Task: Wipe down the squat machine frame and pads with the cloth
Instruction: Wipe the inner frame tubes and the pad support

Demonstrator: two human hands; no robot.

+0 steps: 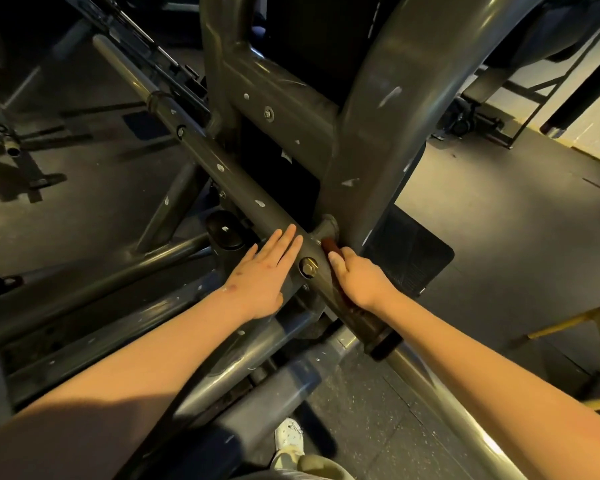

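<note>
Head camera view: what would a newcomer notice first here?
Centre frame, the left hand lies flat on a chipped grey diagonal tube, while the right hand grips a dark red cloth against it. Behind them rises a thick curved upright.

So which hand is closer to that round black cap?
Left. The left hand lies flat just beside the cap; the right hand grips the cloth across the bar.

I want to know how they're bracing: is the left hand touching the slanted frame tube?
Touching. The head view shows the left hand lying flat on the slanted frame tube, straight fingers pressed along it with no gap.
</note>
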